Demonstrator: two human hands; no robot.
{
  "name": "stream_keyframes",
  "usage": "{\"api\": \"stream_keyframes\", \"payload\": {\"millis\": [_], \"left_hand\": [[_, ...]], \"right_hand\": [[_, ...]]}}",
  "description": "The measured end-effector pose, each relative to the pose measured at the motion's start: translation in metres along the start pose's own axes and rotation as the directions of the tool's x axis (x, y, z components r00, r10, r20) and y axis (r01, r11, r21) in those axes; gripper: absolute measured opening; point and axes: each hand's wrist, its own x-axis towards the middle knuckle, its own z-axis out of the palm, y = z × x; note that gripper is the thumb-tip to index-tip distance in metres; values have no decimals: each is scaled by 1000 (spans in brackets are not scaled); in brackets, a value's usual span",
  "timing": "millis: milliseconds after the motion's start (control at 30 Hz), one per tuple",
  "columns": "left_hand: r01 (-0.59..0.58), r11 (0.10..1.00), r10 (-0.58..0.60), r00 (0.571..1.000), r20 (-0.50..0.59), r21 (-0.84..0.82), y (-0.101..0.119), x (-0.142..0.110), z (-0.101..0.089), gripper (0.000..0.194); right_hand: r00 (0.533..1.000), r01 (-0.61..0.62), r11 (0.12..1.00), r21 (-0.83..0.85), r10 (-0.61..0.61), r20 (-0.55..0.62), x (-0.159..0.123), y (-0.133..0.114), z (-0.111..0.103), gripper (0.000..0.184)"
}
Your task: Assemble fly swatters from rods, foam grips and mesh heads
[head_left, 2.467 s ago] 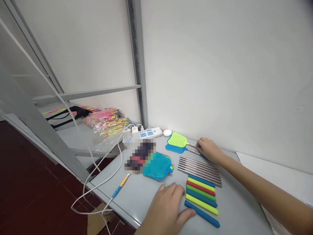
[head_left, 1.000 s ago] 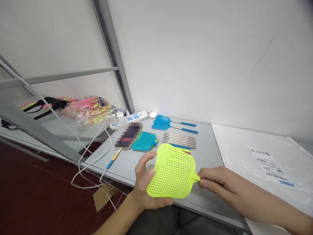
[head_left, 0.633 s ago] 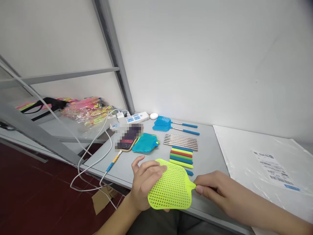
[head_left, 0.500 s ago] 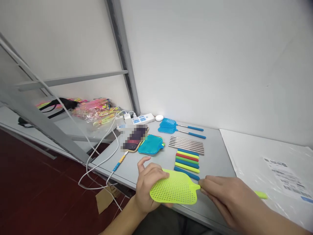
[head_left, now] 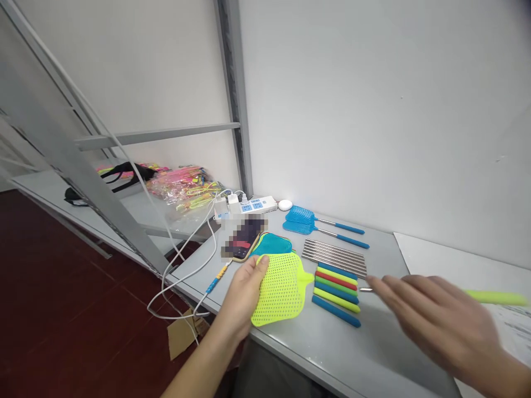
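Observation:
My left hand [head_left: 243,293] pinches the edge of a yellow-green perforated fly swatter head [head_left: 280,290], its neck pointing right. Closed around a thin metal rod [head_left: 365,289] is my right hand [head_left: 440,315], slightly blurred. The rod's tip shows past the fingers, and a yellow-green handle [head_left: 498,298] sticks out behind the hand. A gap separates the rod tip from the swatter head's neck. Between the hands lie several coloured handles [head_left: 337,292], with a row of metal rods [head_left: 334,257] behind them. Teal swatter heads [head_left: 274,243] are partly hidden behind the yellow-green one.
Two blue fly swatters [head_left: 301,227] lie near the wall. A phone [head_left: 251,235], a power strip [head_left: 265,205] and a round white object [head_left: 285,205] are at the left. White cables [head_left: 174,317] loop over the table's edge. A white package [head_left: 435,254] lies on the right.
My right hand has moved away to the right with the rod and handle, off the swatter head's neck. My left hand has turned the head more upright. The camera view has shifted left.

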Motion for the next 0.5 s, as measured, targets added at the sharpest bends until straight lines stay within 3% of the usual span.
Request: {"api": "stream_keyframes", "payload": {"millis": [100,133,233,300,400,433,500], "left_hand": [[14,999,-16,999,43,48,5,4,-11,31],[23,998,-27,997,67,58,4,5,-11,31],[82,996,-85,987,137,23,-2,3,-6,30],[124,992,-119,976,181,-18,-6,3,-1,30],[162,986,-152,964,219,-29,-8,4,0,31],[137,990,-131,976,175,-21,-9,5,-1,32],[-27,999,28,998,-58,19,-12,9,-7,33]], "right_hand": [[988,-148,988,36,149,-29,4,9,2,32],[989,-148,986,72,150,-22,10,8,3,30],[996,50,975,217,-64,59,39,-9,8,32],[975,166,942,291,-201,94,60,-22,10,37],[955,250,907,339,-289,68,81,-28,18,41],[953,266,905,332,-298,50,86,-27,23,41],[959,269,919,288,-284,11,92,-20,38,39]]}}
